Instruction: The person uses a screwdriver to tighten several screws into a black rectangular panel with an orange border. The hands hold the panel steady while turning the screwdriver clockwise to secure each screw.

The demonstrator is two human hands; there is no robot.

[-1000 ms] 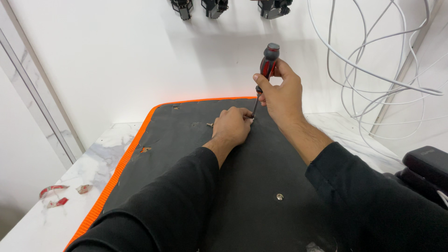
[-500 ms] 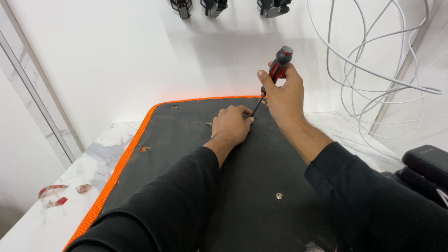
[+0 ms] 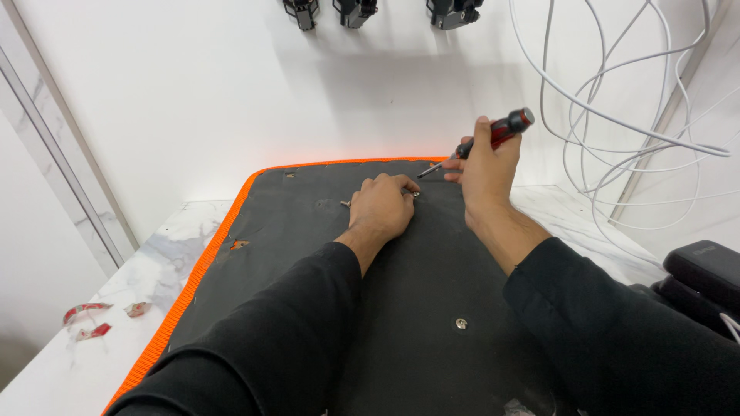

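A dark grey mat [image 3: 401, 293] with an orange border [image 3: 202, 266] lies on a white marbled counter [image 3: 146, 270] and covers most of it, reaching from the near edge to the far edge where the counter meets a plain white wall [image 3: 231, 92]. The left hand [image 3: 380, 208] rests knuckles-up on the far part of the mat, fingers curled and pressed down over a small screw [image 3: 415, 194] at its fingertips; whether it pinches the screw cannot be told. The right hand [image 3: 486, 166] is closed around a screwdriver [image 3: 482, 145] with a red and black handle, held above the far edge of the mat; the shaft slants down toward the left hand, and the tip sits just beside the screw without clearly touching it. A second small screw [image 3: 345, 203] lies on the mat just left of the left hand. A round silver fastener [image 3: 461, 323] sits in the mat nearer the near edge, between the two black sleeves. A small tear [image 3: 239, 245] shows orange through the mat near its left border. Red and clear scraps [image 3: 89, 320] lie on the bare counter toward the near left corner. White cables [image 3: 617, 123] hang in loops against the wall beyond the far right corner. Three black fittings [image 3: 354, 9] are mounted high on the wall. A black padded object [image 3: 705, 273] stands off the right edge of the counter.
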